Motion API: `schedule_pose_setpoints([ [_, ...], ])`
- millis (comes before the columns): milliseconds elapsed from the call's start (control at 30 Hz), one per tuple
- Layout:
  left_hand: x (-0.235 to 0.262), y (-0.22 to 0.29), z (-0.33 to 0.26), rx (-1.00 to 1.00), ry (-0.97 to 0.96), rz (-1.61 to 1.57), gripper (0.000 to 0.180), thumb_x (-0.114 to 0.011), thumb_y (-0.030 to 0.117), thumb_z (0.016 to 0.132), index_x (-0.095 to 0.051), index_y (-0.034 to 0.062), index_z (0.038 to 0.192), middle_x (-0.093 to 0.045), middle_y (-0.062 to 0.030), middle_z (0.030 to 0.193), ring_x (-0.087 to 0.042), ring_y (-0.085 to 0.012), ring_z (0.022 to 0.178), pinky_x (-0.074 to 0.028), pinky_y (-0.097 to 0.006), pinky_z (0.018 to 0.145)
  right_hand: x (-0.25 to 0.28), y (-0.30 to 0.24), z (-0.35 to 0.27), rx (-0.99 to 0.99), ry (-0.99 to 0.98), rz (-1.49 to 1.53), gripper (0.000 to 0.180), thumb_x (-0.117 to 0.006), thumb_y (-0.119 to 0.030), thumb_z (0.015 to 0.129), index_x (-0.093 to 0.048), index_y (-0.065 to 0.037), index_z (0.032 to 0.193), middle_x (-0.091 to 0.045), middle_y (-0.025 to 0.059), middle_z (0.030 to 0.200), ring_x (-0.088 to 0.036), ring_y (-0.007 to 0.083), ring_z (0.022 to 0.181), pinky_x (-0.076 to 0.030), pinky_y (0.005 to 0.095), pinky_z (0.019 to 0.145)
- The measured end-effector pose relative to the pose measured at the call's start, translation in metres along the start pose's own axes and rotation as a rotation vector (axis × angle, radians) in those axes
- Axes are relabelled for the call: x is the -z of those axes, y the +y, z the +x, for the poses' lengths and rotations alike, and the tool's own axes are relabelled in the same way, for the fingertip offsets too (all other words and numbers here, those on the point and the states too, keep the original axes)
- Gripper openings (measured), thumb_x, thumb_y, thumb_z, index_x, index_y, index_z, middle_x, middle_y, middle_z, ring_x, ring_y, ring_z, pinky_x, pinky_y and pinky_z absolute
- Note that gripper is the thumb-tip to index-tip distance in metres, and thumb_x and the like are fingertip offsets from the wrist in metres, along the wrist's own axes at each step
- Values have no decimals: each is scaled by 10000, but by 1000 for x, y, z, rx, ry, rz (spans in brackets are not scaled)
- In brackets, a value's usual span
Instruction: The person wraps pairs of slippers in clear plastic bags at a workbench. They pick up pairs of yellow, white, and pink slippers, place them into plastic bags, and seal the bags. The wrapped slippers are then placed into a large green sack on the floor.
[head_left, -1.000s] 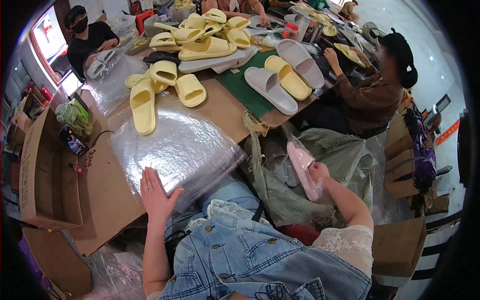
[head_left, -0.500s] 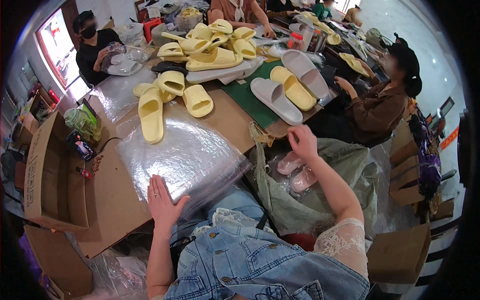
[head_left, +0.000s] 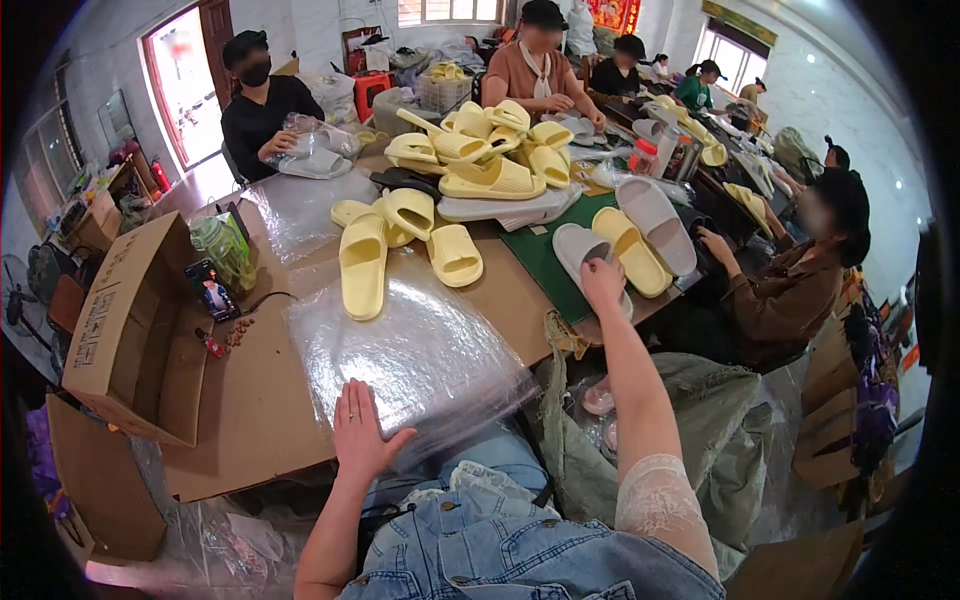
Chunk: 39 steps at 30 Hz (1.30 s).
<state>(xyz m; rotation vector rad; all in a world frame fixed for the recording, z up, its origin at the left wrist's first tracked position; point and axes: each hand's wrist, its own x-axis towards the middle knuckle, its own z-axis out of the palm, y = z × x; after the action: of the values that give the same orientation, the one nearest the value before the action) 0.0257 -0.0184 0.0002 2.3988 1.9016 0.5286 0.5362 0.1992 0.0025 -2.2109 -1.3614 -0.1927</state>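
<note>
My left hand (head_left: 365,432) lies flat on a stack of clear plastic bags (head_left: 420,330) at the table's near edge, fingers stretched out. My right hand (head_left: 604,286) is on a grey slipper (head_left: 578,246) at the right, its curled fingers at the slipper's strap; the slipper's near part is partly hidden behind the hand. A yellow slipper (head_left: 632,254) and another grey slipper (head_left: 660,222) lie beside it, on and by a green mat (head_left: 540,250). Left of the mat, one yellow slipper (head_left: 363,272) rests on the bags, with a pile of yellow slippers (head_left: 490,182) behind.
At the left stand an open cardboard box (head_left: 130,330), a phone (head_left: 212,292) and a green-tinted jar (head_left: 222,255). A sack (head_left: 690,410) holding bagged pink slippers (head_left: 600,398) is below the table's right edge. Several co-workers sit around, one (head_left: 790,260) close at right.
My right hand has moved forward from above the sack onto the grey slipper. My left hand stays flat on the bags. The view has tilted up, showing more of the room.
</note>
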Motion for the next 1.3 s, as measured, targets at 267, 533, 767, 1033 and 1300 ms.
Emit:
schedule_pose_setpoints([
  [267, 0, 0, 0, 17, -13, 6, 1191, -678, 733, 794, -268, -104, 1537, -327, -310, 1584, -277, -423, 1506, -206, -500, 1244, -5, -25, -37, 95, 27, 512, 426, -771, -284, 852, -657, -115, 1226, -575, 166, 1298, -523, 381, 1230, -389, 477, 1082],
  [533, -3, -1, -2, 20, -13, -27, 1188, -721, 675, 785, -223, -81, 1555, -284, -299, 1607, -251, -428, 1511, -184, -505, 1248, 3, -56, -67, 492, 40, 402, 405, -649, 24, 830, -601, -81, 1218, -620, 128, 1066, -579, 357, 1058, -475, 467, 914],
  [767, -5, 0, -2, 4, 17, 7, 1183, -696, 711, 790, -271, -107, 1533, -319, -321, 1583, -286, -437, 1497, -211, -510, 1239, 19, -71, -95, 373, -14, 684, 211, -724, -83, 854, -620, -33, 1031, -659, 132, 875, -633, 309, 755, -520, 409, 732],
  [1033, -7, -3, -3, -14, 32, 14, 1167, -700, 691, 791, -271, -108, 1526, -314, -310, 1585, -276, -427, 1500, -212, -516, 1239, 19, -68, -117, -33, 106, 977, 391, -825, -239, 877, -514, -16, 794, -459, 3, 686, -416, 112, 651, -401, 288, 601],
  [1300, -6, -2, -3, -3, 39, -1, 1164, -700, 705, 782, -300, -105, 1516, -324, -308, 1581, -277, -427, 1501, -214, -515, 1237, 39, -48, -115, -9, 207, 600, 638, -892, -345, 783, -489, -4, 1142, -566, 90, 910, -590, 239, 813, -494, 385, 751],
])
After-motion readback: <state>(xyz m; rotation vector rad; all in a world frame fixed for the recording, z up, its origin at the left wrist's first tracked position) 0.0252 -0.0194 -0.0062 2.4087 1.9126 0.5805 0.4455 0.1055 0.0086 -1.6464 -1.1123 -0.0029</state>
